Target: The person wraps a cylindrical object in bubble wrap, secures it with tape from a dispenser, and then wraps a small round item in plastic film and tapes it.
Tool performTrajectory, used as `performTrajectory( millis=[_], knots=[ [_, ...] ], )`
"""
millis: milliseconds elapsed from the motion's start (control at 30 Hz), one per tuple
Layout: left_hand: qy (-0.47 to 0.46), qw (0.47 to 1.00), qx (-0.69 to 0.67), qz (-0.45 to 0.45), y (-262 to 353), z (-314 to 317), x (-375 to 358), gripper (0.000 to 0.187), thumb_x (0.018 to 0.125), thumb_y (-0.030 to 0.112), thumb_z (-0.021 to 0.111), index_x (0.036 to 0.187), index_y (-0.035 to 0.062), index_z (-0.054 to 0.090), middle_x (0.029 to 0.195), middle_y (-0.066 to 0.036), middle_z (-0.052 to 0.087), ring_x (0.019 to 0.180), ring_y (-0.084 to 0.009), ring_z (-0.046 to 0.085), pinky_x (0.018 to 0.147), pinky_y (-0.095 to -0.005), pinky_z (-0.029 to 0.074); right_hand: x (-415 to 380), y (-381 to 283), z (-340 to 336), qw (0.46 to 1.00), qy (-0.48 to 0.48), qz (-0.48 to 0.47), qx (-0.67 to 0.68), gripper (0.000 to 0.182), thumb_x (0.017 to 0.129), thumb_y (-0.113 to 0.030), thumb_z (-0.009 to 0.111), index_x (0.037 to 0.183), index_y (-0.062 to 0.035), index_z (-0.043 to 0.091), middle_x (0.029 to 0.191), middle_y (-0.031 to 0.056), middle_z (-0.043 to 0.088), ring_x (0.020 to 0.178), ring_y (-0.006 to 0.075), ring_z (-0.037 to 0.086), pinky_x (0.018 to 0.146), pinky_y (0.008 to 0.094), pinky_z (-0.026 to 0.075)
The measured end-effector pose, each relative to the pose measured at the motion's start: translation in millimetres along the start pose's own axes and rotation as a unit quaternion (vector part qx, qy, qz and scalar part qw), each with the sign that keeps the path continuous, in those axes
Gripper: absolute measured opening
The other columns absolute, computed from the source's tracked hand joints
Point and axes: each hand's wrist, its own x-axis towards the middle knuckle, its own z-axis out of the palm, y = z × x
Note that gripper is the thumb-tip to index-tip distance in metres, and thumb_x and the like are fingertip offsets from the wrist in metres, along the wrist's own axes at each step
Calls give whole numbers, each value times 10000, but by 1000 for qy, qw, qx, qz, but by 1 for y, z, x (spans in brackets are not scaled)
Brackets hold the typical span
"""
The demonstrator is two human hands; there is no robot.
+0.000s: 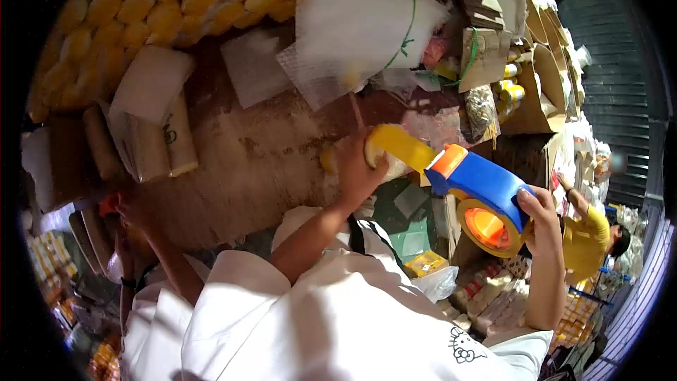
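The blue tape dispenser is gripped in the right hand, a strip of yellow tape running from it to a round item that the left hand grasps. Left of the dispenser lies the brown tabletop; beyond it, white sheets tied with green string; to its right, a person in yellow.
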Motion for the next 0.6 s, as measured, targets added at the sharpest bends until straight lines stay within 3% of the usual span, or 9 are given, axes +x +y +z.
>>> performTrajectory(
  millis=[33, 167, 200, 233, 333, 367, 433, 500, 600],
  knots=[
    [-8, 1000, -2, 1, -1, 0, 0, 518, 609, 127, 629, 1089, 40, 454, 1015, -162, 520, 930, -353, 491, 839, -429, 368, -3, 0, -13, 997, -74, 15, 18, 296, 772, -223, 607, 846, 63, 580, 726, 30, 581, 636, 62, 530, 583, 189, 417],
    [-14, 1000, 14, -12, 11, -6, 14, 437, 619, 90, 610, 1034, 13, 498, 977, -170, 542, 904, -346, 522, 785, -393, 417, -8, 28, -14, 997, -22, 42, 58, 292, 772, -215, 612, 842, 66, 579, 739, 20, 569, 644, 51, 510, 578, 178, 405],
    [-16, 1000, -11, -6, 9, -6, 16, 437, 624, 82, 601, 1041, 7, 494, 979, -174, 541, 907, -344, 523, 789, -390, 418, -1, 40, -21, 991, -101, 46, 78, 305, 770, -221, 620, 850, 70, 577, 737, 18, 560, 630, 51, 494, 585, 178, 401],
    [-17, 999, -34, -1, 6, -6, 17, 437, 629, 74, 593, 1047, 1, 491, 980, -179, 541, 909, -342, 523, 793, -387, 419, -6, 49, -16, 997, -33, 33, 59, 333, 764, -243, 631, 861, 71, 578, 734, 19, 557, 636, 49, 484, 593, 180, 398],
    [-20, 998, -61, -10, -8, -2, 16, 434, 646, 75, 583, 1063, 0, 488, 996, -182, 540, 914, -322, 531, 797, -371, 421, -13, 63, -11, 998, -57, 8, -22, 411, 750, -298, 644, 892, 81, 575, 722, 25, 555, 676, 54, 493, 604, 191, 399],
    [-27, 998, -59, -4, -11, -1, 15, 434, 646, 75, 583, 1063, 0, 488, 996, -182, 540, 914, -322, 531, 797, -371, 421, -11, 82, -10, 997, 13, -42, -60, 409, 739, -315, 644, 850, 74, 587, 684, 30, 556, 635, 58, 494, 580, 201, 406],
    [-35, 992, -113, -44, -12, -2, 15, 430, 668, 64, 564, 1085, -3, 479, 1012, -176, 538, 915, -306, 536, 815, -358, 417, -9, 78, -16, 994, -64, -43, -79, 401, 724, -326, 645, 802, 65, 597, 653, 35, 565, 589, 67, 500, 557, 210, 415],
    [-45, 993, -100, -48, -16, -2, 15, 429, 675, 57, 557, 1091, -7, 473, 1014, -168, 536, 924, -294, 533, 825, -351, 413, -9, 78, -14, 995, -15, -56, -84, 399, 718, -329, 644, 788, 61, 599, 649, 37, 574, 577, 69, 514, 541, 214, 421],
    [-59, 989, -112, -76, -11, -6, 17, 424, 686, 45, 542, 1098, -14, 463, 1015, -155, 534, 940, -273, 528, 841, -341, 407, -3, 75, -15, 992, -85, -36, -89, 413, 700, -344, 660, 809, 51, 605, 661, 50, 587, 575, 77, 533, 529, 218, 429]
  ],
)
